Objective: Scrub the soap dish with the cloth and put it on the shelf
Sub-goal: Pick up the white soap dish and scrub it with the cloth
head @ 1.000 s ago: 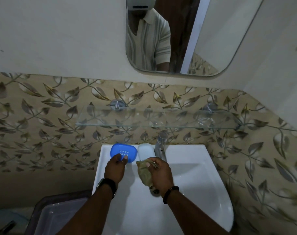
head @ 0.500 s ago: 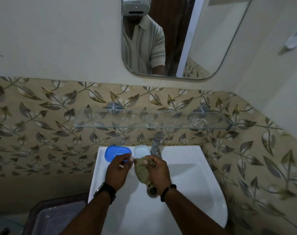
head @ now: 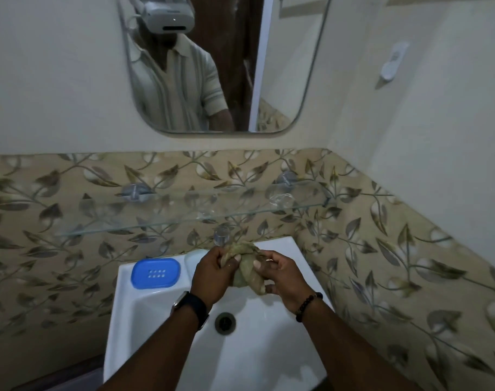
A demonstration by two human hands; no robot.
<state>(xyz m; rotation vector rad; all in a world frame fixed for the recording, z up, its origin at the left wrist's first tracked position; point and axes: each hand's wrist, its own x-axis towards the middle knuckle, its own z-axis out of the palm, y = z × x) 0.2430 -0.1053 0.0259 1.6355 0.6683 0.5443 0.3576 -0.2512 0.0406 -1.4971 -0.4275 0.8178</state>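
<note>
Since a moment before, our left hand (head: 212, 273) had left the soap dish (head: 156, 273) and joined our right hand (head: 280, 273), both gripping the cloth (head: 245, 266) above the sink (head: 144, 311), probably wringing it. Left of our hands, the dish sat untouched on the sink's rim.

Hands: left hand (head: 211, 275) and right hand (head: 280, 273) both grip crumpled olive-green cloth (head: 245, 268)
Dish: blue oval plastic soap dish (head: 156, 273) on white ceramic sink (head: 144, 314) rim

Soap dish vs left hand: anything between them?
Head view: between the blue soap dish and the left hand lies only bare white sink rim; a whitish object sits just behind that gap.
</note>
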